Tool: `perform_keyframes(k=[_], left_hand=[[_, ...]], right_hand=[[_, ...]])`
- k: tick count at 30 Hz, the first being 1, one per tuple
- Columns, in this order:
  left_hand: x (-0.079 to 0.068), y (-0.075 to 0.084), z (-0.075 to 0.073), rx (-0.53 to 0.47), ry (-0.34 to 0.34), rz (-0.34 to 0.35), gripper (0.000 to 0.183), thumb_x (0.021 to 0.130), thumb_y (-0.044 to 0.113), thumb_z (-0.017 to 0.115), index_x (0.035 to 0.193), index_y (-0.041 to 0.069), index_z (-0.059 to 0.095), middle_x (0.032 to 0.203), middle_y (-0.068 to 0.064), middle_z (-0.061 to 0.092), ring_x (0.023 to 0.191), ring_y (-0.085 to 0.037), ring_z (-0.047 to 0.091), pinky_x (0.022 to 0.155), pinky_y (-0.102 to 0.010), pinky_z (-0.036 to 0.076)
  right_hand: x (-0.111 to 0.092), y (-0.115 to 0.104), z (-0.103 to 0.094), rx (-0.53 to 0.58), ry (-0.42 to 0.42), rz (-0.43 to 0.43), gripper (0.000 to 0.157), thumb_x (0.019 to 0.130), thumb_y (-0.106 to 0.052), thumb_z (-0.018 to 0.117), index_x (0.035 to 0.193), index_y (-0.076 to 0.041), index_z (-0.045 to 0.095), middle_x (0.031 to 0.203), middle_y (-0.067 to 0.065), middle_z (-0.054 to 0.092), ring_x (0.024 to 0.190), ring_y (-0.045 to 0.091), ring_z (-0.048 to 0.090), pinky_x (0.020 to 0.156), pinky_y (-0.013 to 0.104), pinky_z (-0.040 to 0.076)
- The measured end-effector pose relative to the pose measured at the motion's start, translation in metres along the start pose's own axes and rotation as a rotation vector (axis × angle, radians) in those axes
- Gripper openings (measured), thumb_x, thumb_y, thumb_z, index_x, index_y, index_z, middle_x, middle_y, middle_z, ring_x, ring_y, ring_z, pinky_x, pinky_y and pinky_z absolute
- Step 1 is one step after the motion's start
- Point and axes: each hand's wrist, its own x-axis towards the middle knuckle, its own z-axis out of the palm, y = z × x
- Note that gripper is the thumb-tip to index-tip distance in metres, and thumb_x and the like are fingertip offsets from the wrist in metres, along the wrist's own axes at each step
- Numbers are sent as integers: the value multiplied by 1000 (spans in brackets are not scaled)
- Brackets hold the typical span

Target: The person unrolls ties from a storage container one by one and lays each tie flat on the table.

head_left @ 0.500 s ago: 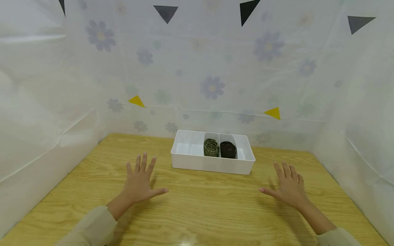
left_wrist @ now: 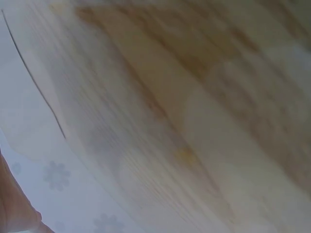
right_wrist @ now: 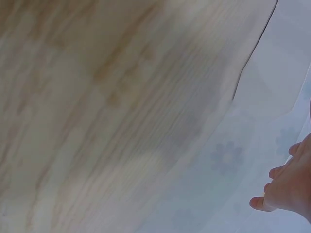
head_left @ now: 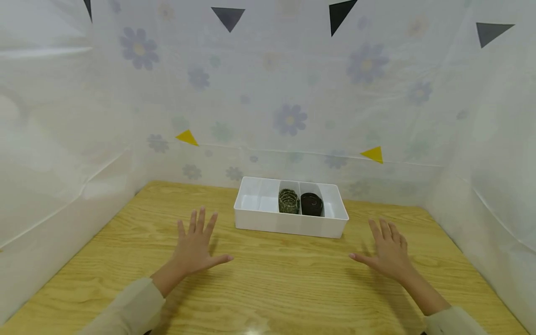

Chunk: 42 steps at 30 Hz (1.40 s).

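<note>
Sheeting [head_left: 264,116] hangs behind white box [head_left: 289,224], beyond left hand [head_left: 194,249] and right hand [head_left: 388,251], both spread

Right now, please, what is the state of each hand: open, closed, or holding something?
Left hand: open, fingers spread, holding nothing.
Right hand: open, thumb held apart, holding nothing.

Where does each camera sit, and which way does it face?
Head: worn on the head, facing forward and down at the wood-grain table, white divided box and flower-print sheet; left hand, right hand and sleeves show.
Left wrist: worn there, facing tabletop and sheet, tilted; part of the left hand shows lower left.
Right wrist: worn there, facing tabletop and sheet, tilted; the right hand shows lower right.
Shared: both wrist views show table and sheet; neither shows the box.
</note>
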Motion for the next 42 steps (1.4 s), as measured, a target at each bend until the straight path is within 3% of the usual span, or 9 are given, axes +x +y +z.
perform_keyframes(k=[15,22,29,42], left_hand=[[11,10,5,-63,-42,-18,110,70,72,58,149,9,16,153,-27,4,140,-47,6,103,-73,5],[16,15,4,-71,-39,-12,109,70,73,56,149,8,17,152,-28,4,139,-48,7,103,-73,6],[20,17,6,-73,-44,-13,107,71,72,56,148,6,20,152,-29,6,139,-48,9,103,-72,9],[34,24,10,-95,-57,5,105,73,70,56,148,6,19,152,-30,3,140,-48,4,104,-71,7]], right_hand=[[10,-6,5,16,20,-22,106,73,-56,68,147,-1,15,145,34,15,131,55,11,94,73,13],[16,-8,7,44,19,-24,103,73,-54,69,145,1,19,146,35,15,131,56,11,96,73,14],[24,-10,10,55,73,-69,97,74,-51,69,140,7,27,141,37,22,128,57,18,94,72,20],[41,-21,16,160,69,-91,90,79,-43,66,137,13,26,141,39,21,128,57,18,98,71,17]])
